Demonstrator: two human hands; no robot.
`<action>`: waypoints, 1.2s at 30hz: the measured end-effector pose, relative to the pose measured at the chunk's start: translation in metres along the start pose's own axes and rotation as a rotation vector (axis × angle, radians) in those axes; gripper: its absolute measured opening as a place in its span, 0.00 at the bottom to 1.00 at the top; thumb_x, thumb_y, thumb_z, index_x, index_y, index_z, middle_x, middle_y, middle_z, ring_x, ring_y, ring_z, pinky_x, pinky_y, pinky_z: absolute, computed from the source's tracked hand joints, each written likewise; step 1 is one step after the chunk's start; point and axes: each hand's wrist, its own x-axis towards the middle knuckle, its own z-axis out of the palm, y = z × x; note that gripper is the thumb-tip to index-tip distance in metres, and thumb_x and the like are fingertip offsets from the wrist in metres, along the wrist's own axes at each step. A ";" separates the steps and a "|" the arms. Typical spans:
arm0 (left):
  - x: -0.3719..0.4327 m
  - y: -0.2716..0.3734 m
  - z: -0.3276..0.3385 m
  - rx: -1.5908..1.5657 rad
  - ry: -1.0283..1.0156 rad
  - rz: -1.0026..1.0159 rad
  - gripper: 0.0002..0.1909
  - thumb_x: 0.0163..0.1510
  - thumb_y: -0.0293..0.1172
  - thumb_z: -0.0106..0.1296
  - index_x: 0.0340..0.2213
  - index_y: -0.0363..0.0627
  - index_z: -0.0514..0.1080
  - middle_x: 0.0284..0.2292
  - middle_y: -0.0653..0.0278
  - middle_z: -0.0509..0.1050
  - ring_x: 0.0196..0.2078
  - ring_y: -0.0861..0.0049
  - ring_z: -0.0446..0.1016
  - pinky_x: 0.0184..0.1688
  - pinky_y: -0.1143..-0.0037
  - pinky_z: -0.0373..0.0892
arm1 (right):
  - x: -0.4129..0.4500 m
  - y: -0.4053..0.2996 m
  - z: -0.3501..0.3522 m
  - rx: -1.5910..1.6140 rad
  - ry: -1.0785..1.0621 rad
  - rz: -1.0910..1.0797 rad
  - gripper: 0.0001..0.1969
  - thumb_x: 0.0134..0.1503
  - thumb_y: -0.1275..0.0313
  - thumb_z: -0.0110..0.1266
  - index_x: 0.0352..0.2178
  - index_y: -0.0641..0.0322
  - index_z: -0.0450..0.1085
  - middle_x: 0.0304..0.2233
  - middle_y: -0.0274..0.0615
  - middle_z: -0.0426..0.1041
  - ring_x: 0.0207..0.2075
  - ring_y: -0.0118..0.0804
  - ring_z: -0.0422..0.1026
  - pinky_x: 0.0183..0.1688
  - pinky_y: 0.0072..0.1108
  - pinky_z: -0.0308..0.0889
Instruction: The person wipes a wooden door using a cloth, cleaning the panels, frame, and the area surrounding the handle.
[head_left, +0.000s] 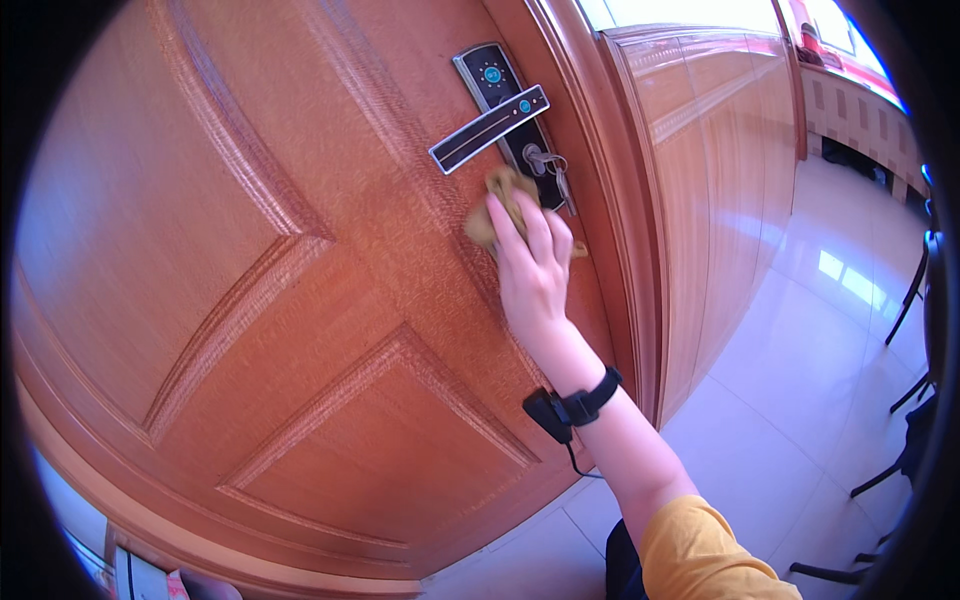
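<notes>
In the head view my right hand is closed over a folded yellow-brown cloth, slightly blurred. It presses the cloth to a reddish-brown wooden door, just below the lock. Above the hand is the door's black lock plate with a silver rim. A black lever handle crosses this plate at a slant. From the lock cylinder a ring of keys hangs close to my fingertips. Around my right wrist is a black strap with a small box and a cable. My left hand is out of view.
A wooden door frame runs beside the lock, with wood wall panelling to its right. Glossy pale floor tiles lie below. Dark chair legs stand at the right rim, and a patterned bench-like piece is farther back.
</notes>
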 end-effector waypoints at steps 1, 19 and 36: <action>0.002 0.001 0.001 -0.002 0.010 0.012 0.27 0.60 0.38 0.30 0.56 0.33 0.49 0.58 0.46 0.49 0.62 0.49 0.41 0.62 0.63 0.41 | -0.025 0.011 -0.004 -0.039 0.018 0.011 0.24 0.39 0.83 0.54 0.42 0.56 0.71 0.45 0.39 0.66 0.45 0.42 0.62 0.49 0.27 0.60; 0.008 -0.011 -0.001 0.023 0.040 0.024 0.25 0.60 0.34 0.33 0.56 0.34 0.51 0.58 0.48 0.51 0.61 0.48 0.43 0.61 0.63 0.44 | -0.081 0.050 -0.033 -0.146 -0.135 0.170 0.24 0.43 0.82 0.54 0.46 0.60 0.66 0.48 0.44 0.63 0.44 0.45 0.64 0.48 0.27 0.63; 0.045 0.104 0.052 -0.163 -0.284 0.378 0.27 0.57 0.33 0.39 0.55 0.33 0.52 0.57 0.48 0.53 0.61 0.47 0.45 0.60 0.59 0.44 | -0.125 0.052 -0.018 0.066 0.008 0.355 0.24 0.48 0.86 0.45 0.48 0.61 0.64 0.51 0.53 0.60 0.53 0.52 0.59 0.56 0.33 0.53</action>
